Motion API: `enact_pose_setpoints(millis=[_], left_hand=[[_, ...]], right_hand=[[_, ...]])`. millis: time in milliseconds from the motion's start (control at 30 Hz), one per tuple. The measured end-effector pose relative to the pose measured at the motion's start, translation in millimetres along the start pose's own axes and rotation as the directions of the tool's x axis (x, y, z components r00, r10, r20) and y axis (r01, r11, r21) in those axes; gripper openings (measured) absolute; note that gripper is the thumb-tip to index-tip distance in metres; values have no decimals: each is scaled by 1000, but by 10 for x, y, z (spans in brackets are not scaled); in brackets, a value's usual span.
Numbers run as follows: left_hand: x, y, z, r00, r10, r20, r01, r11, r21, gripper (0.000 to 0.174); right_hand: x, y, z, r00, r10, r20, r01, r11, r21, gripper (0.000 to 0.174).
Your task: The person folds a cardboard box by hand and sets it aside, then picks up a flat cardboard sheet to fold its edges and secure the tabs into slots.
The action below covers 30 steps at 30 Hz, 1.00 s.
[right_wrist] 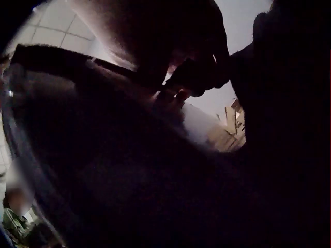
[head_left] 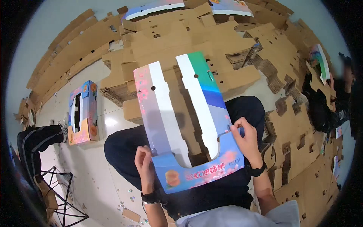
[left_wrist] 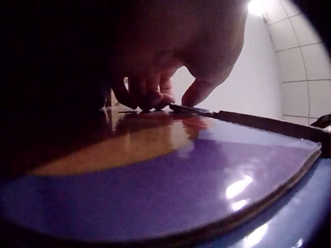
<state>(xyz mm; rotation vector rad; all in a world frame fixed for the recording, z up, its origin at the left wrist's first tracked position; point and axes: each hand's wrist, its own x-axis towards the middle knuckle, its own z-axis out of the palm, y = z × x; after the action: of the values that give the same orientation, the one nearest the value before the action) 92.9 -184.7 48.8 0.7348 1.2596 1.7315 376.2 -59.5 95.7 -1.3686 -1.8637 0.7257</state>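
A printed cardboard fruit box (head_left: pixel 211 176) lies across the person's lap, its near panel blue with pink blossoms, a peach picture and red characters. White-edged flaps run along both long sides with a gap between them, through which brown cardboard shows. At the near left corner the left hand (head_left: pixel 145 166) grips the box with curled fingers; the left wrist view has thumb and fingertips pinching at the board's edge (left_wrist: pixel 243 120). The right hand (head_left: pixel 246 140) pinches the near right corner between thumb and fingers. Its wrist view is very dark, with the fingers (right_wrist: pixel 196 77) mostly in shadow.
Stacks of flat brown cardboard (head_left: pixel 170 41) spread ahead and to the right. On the floor at left stands another folded printed box (head_left: pixel 92 113), beside someone's leg (head_left: pixel 41 138). A black metal frame (head_left: pixel 68 193) sits lower left. Another person (head_left: pixel 325 109) is at far right.
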Motion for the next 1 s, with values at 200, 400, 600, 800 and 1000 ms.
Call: enact_pose_setpoints(millis=[200,400,600,800,1000], left_hand=[[-88,102,27,998,62,25,-65,981,183,11],[-155,191,75,996,81,28,-83,848,523,29],[-231,246,123,993,106,-53,-65,863,500,28],[-596,452,80,967,233,98,-250,939,234,25],[-490,712,85,961,269,69,-278,923,266,51]], right_hand=[[-22,-87,-90,970,-216,-115,182,951,-250,17],[-8,-51,-17,973,-215,-87,191,955,-229,16],[-40,-84,-187,994,-105,33,107,992,-60,11],[-234,36,-692,956,-90,280,-28,921,390,21],[-183,-26,-880,707,-465,533,-129,656,743,61]])
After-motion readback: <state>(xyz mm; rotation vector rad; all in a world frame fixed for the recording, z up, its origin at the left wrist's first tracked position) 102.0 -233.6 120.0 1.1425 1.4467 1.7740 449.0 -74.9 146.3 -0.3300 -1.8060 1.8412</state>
